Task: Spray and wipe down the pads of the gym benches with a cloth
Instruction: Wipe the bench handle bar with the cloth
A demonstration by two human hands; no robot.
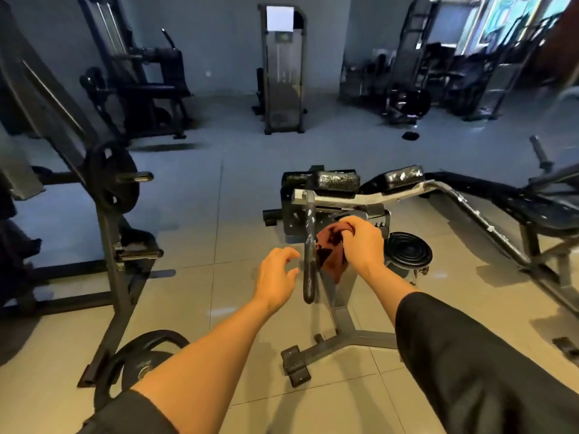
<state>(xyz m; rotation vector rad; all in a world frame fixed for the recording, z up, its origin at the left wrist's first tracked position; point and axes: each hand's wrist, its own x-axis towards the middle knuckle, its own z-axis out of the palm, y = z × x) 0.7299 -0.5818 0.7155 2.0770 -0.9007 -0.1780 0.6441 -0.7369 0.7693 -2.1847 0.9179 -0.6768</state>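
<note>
My right hand [362, 239] grips a bunched reddish-brown cloth [332, 249] against the frame of a gym machine, just right of its curved black handle [309, 258]. Just left of that handle hovers my left hand [277, 277], fingers loosely curled and holding nothing. Two black pads sit on top of the machine beyond my hands: a left pad [336, 180] and a right pad [404, 176], both speckled with white droplets or wear. No spray bottle is in sight.
A plate-loaded rack [112, 183] stands at the left, with a weight plate [141, 361] leaning at its foot. A stack of plates [407, 250] sits right of my hands. A bench [548, 211] stands at the right, more machines at the back.
</note>
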